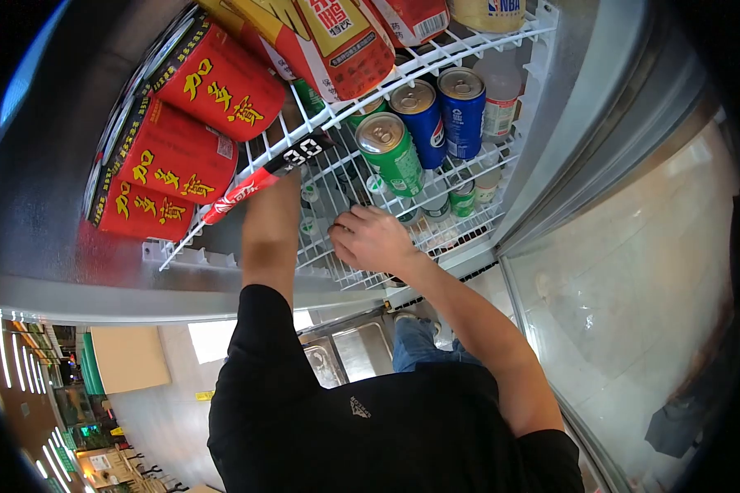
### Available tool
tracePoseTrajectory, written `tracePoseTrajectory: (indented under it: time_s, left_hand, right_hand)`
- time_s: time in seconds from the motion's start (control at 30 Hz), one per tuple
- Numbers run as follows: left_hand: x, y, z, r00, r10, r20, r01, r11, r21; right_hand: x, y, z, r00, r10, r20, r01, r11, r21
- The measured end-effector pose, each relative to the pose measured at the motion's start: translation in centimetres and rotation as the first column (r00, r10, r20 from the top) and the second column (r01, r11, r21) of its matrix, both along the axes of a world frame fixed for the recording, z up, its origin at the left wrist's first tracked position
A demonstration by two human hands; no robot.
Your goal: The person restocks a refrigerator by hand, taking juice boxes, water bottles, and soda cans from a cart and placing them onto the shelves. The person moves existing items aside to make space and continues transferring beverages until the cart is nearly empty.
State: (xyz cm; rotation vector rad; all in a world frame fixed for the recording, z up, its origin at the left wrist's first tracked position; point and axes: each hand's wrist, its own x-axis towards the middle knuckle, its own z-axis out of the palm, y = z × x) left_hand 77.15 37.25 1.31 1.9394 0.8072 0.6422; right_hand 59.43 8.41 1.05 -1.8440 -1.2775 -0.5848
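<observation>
My left hand is hidden inside the fridge, behind the price strip (263, 177) on the upper shelf's edge; only the forearm shows. My right hand (372, 239) is closed, its fingers curled at the white wire shelf (337, 275); whether anything is in them cannot be seen. Just above this hand a green can (390, 156) stands on the wire shelf. Behind it are two blue cans (461, 113), and a clear bottle (500, 107) stands to their right. Bottles with pale green caps show through the wires.
Red cans (177, 148) are stacked at the upper left, beside red and gold cartons (345, 49). An open glass door (617, 271) is on the right. The fridge's metal edge (123, 302) runs below the shelves. At lower left are a floor and a tan panel (130, 359).
</observation>
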Motion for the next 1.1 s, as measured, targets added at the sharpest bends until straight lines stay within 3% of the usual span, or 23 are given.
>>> tracePoseTrajectory:
  time_s: [0.63, 0.87, 0.97, 1.03, 1.07, 1.1]
  left_hand:
    - [-0.1, -1.7, -1.2, 0.977, 0.079, 0.196, -0.007, 0.938, -0.346]
    - [-4.2, -6.4, 0.2, 0.907, 0.151, 0.392, 0.088, 0.843, -0.53]
    - [-11.2, -12.2, 3.8, 0.798, 0.122, 0.591, 0.206, 0.865, -0.457]
    - [-19.9, -17.4, 7.7, 0.699, -0.117, 0.705, 0.223, 0.973, -0.06]
    - [-24.2, -19.8, 7.7, 0.75, -0.168, 0.64, 0.044, 0.978, 0.205]
    - [-28.6, -21.1, 6.9, 0.807, -0.264, 0.529, 0.171, 0.961, 0.218]
  right_hand:
    - [0.2, 0.3, -0.1, 1.0, -0.012, -0.013, 0.012, 1.0, 0.009]
    - [0.0, 0.1, 0.6, 1.0, -0.001, -0.008, 0.0, 0.998, -0.064]
    - [-0.3, 0.1, 1.3, 0.999, 0.008, 0.04, -0.005, 0.997, -0.082]
    - [-0.2, 0.1, 1.2, 0.997, 0.021, 0.08, -0.013, 0.995, -0.097]
    - [0.1, 0.1, 0.4, 0.995, 0.0, 0.101, 0.012, 0.993, -0.121]
    - [0.2, 0.1, -0.4, 0.992, -0.024, 0.123, 0.042, 0.988, -0.145]
